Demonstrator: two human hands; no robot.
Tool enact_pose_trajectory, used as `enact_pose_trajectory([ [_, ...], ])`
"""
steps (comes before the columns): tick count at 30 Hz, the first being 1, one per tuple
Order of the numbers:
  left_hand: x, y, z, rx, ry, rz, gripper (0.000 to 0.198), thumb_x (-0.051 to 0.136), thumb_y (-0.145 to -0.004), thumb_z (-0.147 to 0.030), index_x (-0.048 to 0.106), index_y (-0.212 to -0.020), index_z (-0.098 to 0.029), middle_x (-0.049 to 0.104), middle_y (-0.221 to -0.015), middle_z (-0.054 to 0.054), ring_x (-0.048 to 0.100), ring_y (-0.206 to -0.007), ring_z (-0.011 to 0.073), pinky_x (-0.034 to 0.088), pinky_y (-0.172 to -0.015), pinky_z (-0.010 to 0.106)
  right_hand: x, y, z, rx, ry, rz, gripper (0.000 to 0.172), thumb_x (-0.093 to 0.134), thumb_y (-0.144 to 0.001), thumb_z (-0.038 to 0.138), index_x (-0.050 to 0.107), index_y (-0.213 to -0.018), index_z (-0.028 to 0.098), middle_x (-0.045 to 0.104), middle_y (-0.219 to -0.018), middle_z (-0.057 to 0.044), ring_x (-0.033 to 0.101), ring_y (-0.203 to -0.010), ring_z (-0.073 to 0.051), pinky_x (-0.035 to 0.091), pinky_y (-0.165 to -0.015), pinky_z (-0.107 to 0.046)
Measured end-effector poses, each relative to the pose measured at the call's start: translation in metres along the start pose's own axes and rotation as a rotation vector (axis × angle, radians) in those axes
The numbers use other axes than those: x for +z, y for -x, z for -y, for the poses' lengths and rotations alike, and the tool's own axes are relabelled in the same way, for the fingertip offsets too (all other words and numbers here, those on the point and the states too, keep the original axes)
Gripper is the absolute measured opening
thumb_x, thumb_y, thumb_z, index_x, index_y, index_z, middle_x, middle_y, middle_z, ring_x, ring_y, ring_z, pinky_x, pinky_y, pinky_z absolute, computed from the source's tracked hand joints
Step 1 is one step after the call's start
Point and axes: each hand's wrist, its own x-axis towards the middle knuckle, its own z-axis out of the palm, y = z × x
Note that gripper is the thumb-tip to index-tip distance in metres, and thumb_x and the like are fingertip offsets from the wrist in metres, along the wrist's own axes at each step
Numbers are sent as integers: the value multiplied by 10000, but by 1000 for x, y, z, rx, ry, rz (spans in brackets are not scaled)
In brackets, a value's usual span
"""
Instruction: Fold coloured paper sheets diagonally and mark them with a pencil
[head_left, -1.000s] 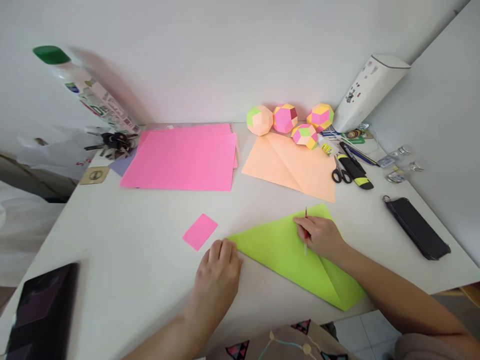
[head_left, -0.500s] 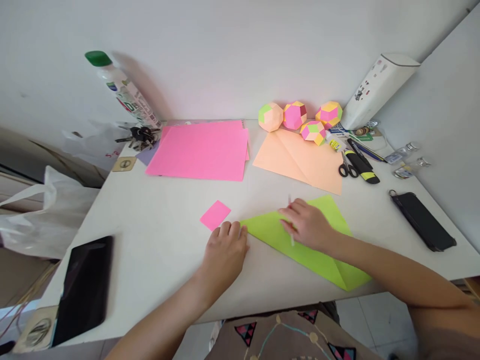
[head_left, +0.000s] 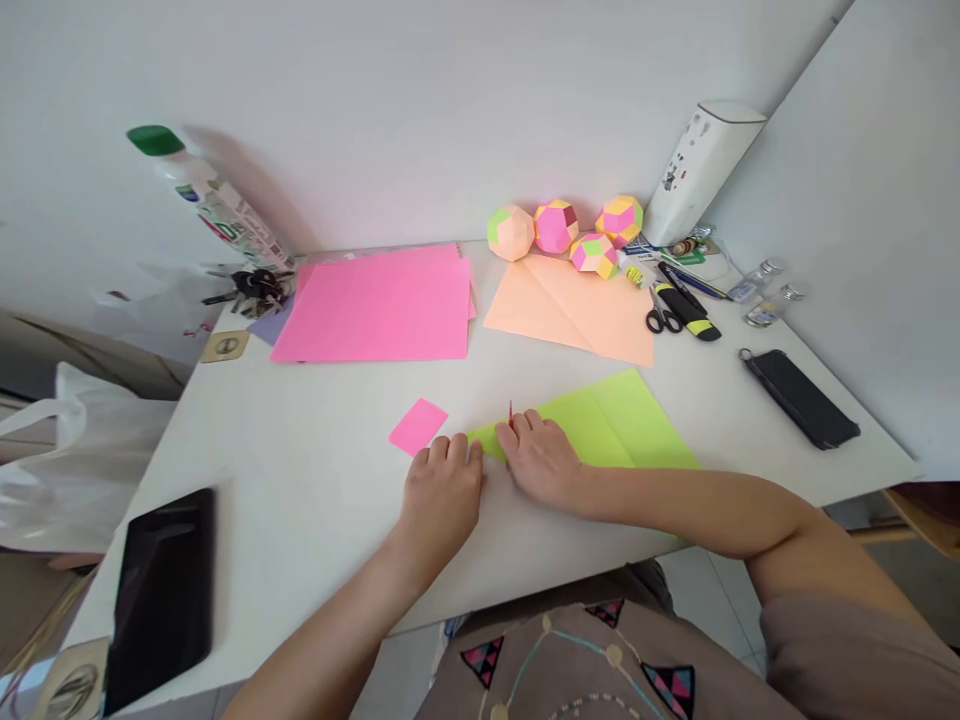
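Observation:
A folded lime-green paper sheet (head_left: 607, 425) lies on the white table (head_left: 315, 480) in front of me. My left hand (head_left: 442, 490) rests palm down at the sheet's left tip, fingers together and curled on the corner. My right hand (head_left: 541, 460) presses on the sheet just right of that tip and grips a thin red pencil (head_left: 511, 413) that sticks up between its fingers. The two hands almost touch. A small pink paper rectangle (head_left: 418, 426) lies just left of my left hand.
Pink sheets (head_left: 375, 310) and an orange folded sheet (head_left: 577, 310) lie farther back. Several paper polyhedra (head_left: 555, 228), scissors (head_left: 664, 318), a marker, a black case (head_left: 799, 398), keys (head_left: 251, 285), a bottle (head_left: 202, 195) and a dark tablet (head_left: 157, 600) surround them.
My right hand slid left along the green sheet to its left tip, carrying the pencil. My left hand stayed at that corner. The camera view shifted.

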Motion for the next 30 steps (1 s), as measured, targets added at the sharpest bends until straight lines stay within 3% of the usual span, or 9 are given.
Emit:
enact_pose_trajectory([
  [9,3,2,-3,-7,-8,-32,316,489,-876,-163,634,-1145,-86,604,-910,148,570,-847,290,462,-675,385,17,91,-29,195,42,-171,275,437,-817,85,571,-1057,99,583,-846,-125,487,-786,-246,387,-631,-349],
  [16,4,2,-10,-8,-38,-116,332,384,-936,-220,667,-1018,-69,575,-816,139,544,-784,279,428,-654,375,25,157,-39,306,118,-307,278,434,-829,115,581,-1064,92,574,-798,-118,486,-756,-242,408,-609,-347],
  [22,1,-7,-21,-29,-94,-106,504,356,-970,-391,661,-736,-66,547,-687,126,548,-699,271,391,-592,347,27,182,-46,309,21,-327,263,436,-838,121,595,-1044,79,571,-777,-115,498,-741,-241,443,-617,-354],
  [30,-3,-12,-31,-91,-136,2,690,280,-942,-589,637,-704,-49,502,-632,103,549,-669,269,293,-534,307,8,199,-81,265,-260,-237,195,450,-883,153,611,-993,154,596,-758,-57,565,-711,-190,481,-606,-299],
])
